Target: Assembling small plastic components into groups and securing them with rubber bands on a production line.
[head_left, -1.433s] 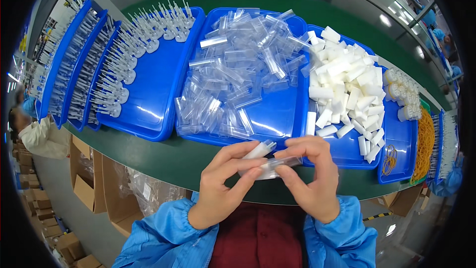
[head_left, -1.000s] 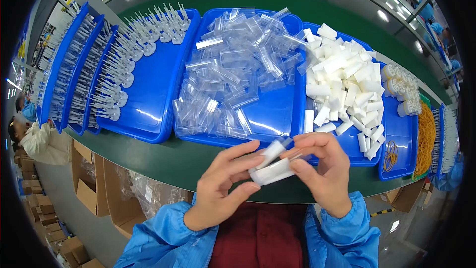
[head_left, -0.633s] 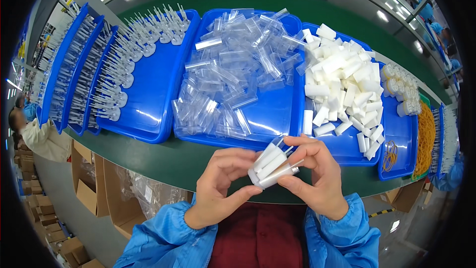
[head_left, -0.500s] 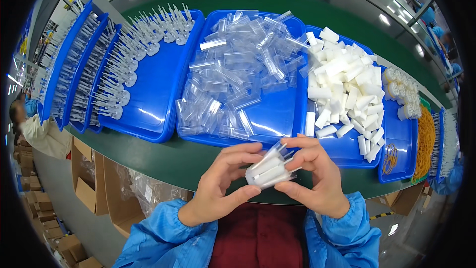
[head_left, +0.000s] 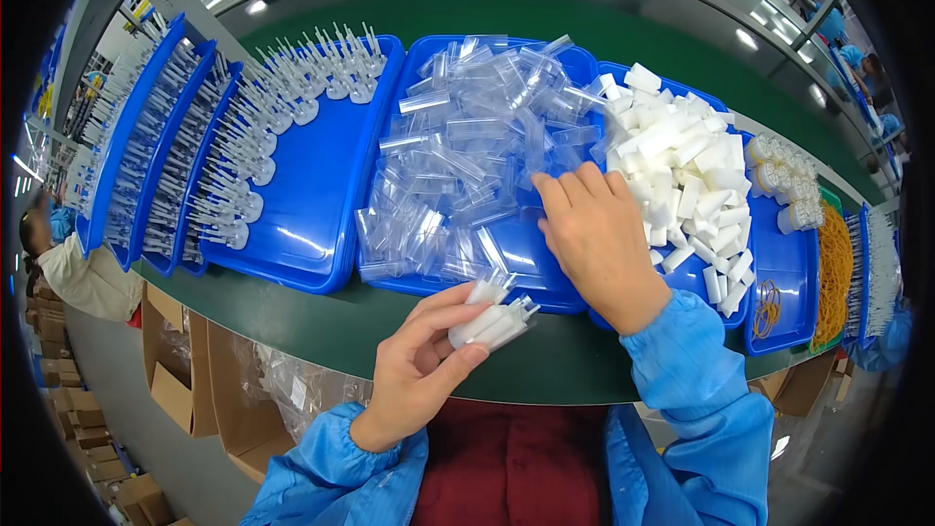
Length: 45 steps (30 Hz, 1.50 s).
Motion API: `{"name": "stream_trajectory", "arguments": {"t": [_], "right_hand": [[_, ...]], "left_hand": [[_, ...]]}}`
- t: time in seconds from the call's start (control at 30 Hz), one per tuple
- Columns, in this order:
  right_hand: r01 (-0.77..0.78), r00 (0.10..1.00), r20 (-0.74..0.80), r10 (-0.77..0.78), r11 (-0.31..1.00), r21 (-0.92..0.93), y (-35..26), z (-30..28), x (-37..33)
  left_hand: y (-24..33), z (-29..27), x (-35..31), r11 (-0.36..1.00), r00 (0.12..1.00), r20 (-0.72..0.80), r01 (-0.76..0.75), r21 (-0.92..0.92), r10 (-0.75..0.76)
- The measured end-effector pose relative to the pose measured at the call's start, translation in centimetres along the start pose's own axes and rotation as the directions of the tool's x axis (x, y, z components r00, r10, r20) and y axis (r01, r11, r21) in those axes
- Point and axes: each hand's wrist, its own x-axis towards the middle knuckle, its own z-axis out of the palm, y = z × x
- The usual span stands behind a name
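Above the table's near edge, my left hand [head_left: 426, 356] is closed round a small assembly [head_left: 490, 323] of white cylindrical foam pieces with clear plastic sleeves and stems around them. My right hand [head_left: 594, 234] reaches over the right side of the tray of clear plastic sleeves [head_left: 458, 151]. Its index finger and thumb are apart, with the fingertips close to the sleeves; I see nothing in its grip. A heap of white foam cylinders [head_left: 682, 151] lies in a blue tray just to the right of that hand.
On the left stands a blue tray [head_left: 302, 205] with upright clear stems on round bases, beside several tilted trays. Towards the right are white ring-shaped parts [head_left: 787, 180], orange rubber bands [head_left: 834, 273] and another stem tray. Cardboard boxes [head_left: 239, 380] stand below the table; a person [head_left: 83, 268] is far left.
My right hand has let go of the foam-and-sleeve assembly and moved up to the sleeve tray. My left hand keeps the assembly, now a little lower and to the left.
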Motion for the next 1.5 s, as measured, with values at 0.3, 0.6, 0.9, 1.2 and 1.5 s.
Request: {"name": "stream_trajectory", "arguments": {"t": [0.3,0.6,0.9,1.2,1.5], "right_hand": [[-0.291,0.955,0.175,0.24,0.642,0.71,-1.3,-4.1,-1.8],[-0.299,0.834,0.231,0.501,0.057,0.953,-4.8,-5.5,-5.8],[-0.292,0.845,0.171,0.507,0.169,0.941,-4.8,-5.6,-6.8],[-0.276,0.844,0.156,0.512,0.167,0.947,-5.0,-5.0,-7.8],[-0.063,0.881,-0.208,0.425,0.541,0.839,-6.3,-3.4,-8.9]], "left_hand": [[-0.3,0.6,0.4,0.997,0.998,-0.044,-0.053,0.047,0.055],[-0.3,2.2,0.6,0.988,0.99,-0.074,-0.11,0.109,0.118],[-0.3,2.7,0.5,0.986,0.991,-0.072,-0.099,0.134,0.109],[-0.4,2.8,0.2,0.99,0.994,-0.065,-0.085,0.112,0.093],[0.1,3.6,0.7,0.899,0.977,-0.09,-0.142,0.415,0.196]]}}
